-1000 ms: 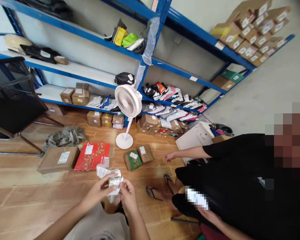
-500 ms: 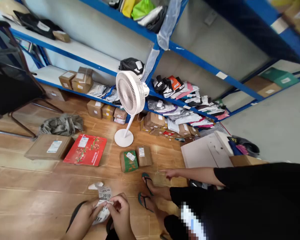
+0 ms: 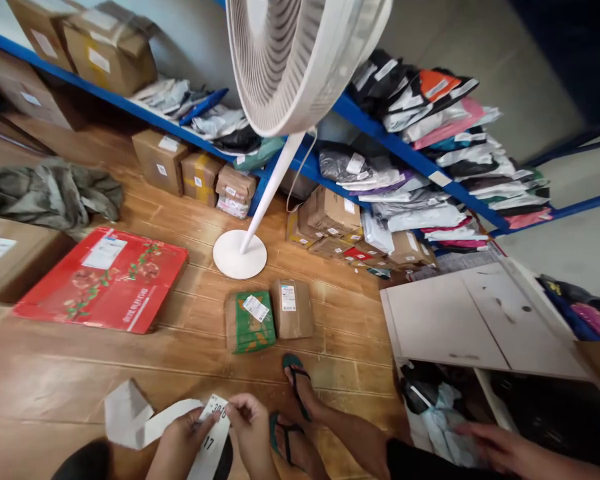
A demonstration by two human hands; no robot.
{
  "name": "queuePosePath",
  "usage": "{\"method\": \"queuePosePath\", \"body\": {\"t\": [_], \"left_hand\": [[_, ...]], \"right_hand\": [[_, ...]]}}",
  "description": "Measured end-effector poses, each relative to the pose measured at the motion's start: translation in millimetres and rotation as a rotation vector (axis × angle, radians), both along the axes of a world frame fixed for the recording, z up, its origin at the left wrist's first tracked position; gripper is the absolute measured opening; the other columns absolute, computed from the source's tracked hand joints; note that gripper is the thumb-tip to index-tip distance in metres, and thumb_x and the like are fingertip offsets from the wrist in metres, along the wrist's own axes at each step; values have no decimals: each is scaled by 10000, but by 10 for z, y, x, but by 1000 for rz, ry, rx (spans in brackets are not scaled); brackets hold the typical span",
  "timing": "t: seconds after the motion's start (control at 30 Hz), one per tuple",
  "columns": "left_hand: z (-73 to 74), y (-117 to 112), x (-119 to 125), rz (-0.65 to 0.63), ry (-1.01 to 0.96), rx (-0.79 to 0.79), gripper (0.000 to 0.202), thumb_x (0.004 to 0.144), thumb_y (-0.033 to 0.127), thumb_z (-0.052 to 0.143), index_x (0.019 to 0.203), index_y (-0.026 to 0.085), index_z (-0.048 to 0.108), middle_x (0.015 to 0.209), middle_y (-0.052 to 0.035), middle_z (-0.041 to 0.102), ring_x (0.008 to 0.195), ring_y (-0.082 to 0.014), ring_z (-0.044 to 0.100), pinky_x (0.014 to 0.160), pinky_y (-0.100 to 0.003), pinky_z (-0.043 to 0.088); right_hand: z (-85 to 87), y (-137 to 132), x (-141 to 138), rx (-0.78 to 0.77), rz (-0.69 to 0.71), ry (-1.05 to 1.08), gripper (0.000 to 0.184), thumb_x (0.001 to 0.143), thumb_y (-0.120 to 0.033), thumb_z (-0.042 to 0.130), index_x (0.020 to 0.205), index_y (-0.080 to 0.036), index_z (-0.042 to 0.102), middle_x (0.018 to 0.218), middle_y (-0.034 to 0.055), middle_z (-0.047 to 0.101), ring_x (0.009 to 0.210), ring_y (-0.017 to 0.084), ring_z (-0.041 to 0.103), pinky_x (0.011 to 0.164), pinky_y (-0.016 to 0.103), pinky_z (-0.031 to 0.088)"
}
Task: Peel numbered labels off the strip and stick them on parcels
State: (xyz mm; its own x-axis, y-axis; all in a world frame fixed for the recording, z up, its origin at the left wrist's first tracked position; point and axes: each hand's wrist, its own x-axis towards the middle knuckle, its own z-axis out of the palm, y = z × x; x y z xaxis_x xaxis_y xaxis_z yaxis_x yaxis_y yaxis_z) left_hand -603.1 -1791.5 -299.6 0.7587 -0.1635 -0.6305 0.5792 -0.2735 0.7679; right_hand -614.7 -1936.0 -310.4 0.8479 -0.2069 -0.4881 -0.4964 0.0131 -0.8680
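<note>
At the bottom edge of the head view my left hand (image 3: 177,445) and my right hand (image 3: 250,430) both pinch a strip of white number labels (image 3: 213,427); its loose white backing paper (image 3: 130,420) curls off to the left. Just beyond my hands on the wooden floor lie a green parcel (image 3: 249,321) and a small brown parcel (image 3: 291,308), side by side. A flat red box (image 3: 103,279) lies farther left.
A white pedestal fan (image 3: 293,60) stands close ahead on its round base (image 3: 239,254). Blue shelving (image 3: 415,160) holds bagged parcels; cardboard boxes (image 3: 161,159) sit under it. Another person's feet in sandals (image 3: 295,380) and a hand (image 3: 485,443) are at the right, by a white cabinet (image 3: 480,320).
The view has dropped and moved closer to the floor and fan. My hands still work the label strip, its backing now trailing left. The other person's arm has moved from pointing to the cabinet.
</note>
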Motion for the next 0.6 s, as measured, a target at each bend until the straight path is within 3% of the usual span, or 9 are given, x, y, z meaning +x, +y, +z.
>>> {"method": "queuePosePath", "body": {"t": [0.13, 0.37, 0.47, 0.6], "left_hand": [[-700, -231, 222, 2, 16, -1, 479, 641, 649, 476, 696, 204, 646, 709, -52, 667, 761, -271, 604, 734, -316, 449], [-1837, -849, 530, 43, -36, -180, 564, 614, 758, 493, 588, 198, 558, 548, 0, 469, 560, -178, 413, 559, -285, 338], [-2149, -1051, 654, 50, -80, -199, 617, 589, 817, 470, 556, 203, 518, 531, 9, 421, 547, -166, 370, 542, -284, 305], [-2304, -1140, 721, 47, -86, -194, 686, 555, 891, 410, 546, 210, 492, 504, 17, 390, 510, -153, 337, 514, -279, 283]], "right_hand": [[-693, -232, 203, -28, 39, -14, 378, 617, -533, 762, 685, -169, 689, 655, 46, 659, 615, 166, 553, 633, 287, 427], [-1580, -844, 526, -93, 88, -137, 360, 676, -518, 740, 666, -164, 672, 612, 13, 618, 584, 130, 515, 597, 250, 406], [-1884, -1008, 617, -114, 57, -197, 376, 680, -536, 734, 669, -167, 660, 592, 3, 590, 571, 124, 493, 584, 249, 399], [-2073, -1036, 665, -143, -32, -257, 404, 681, -564, 719, 668, -169, 637, 582, -10, 549, 564, 115, 467, 561, 239, 387]]}}
